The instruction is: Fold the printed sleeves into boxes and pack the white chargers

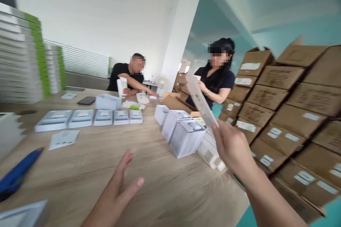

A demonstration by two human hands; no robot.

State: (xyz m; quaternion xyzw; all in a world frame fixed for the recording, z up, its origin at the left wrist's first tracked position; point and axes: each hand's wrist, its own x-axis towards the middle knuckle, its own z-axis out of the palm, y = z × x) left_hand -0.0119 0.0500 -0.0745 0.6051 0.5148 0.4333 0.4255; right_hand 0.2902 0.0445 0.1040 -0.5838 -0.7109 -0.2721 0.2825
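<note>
My right hand (pixel 233 143) is closed on the lower end of a long, flat white piece (pixel 200 101) with small dark print. The piece is tilted and seen nearly edge-on, slightly blurred; I cannot tell whether it is a folded carton or a bag. My left hand (pixel 118 186) hovers over the wooden table (pixel 149 198), fingers and thumb apart, holding nothing. Beyond the right hand's side of the table stand white open boxes (pixel 188 142) with items inside. White packaged pieces (pixel 209 147) lie partly behind my right hand.
A row of white trays (pixel 81 118) crosses the table, with paper sheets (pixel 64 139) in front. A blue tool (pixel 20 173) lies at left. White-and-green boxes (pixel 21 56) are stacked far left, brown cartons (pixel 287 113) at right. Two people work across the table.
</note>
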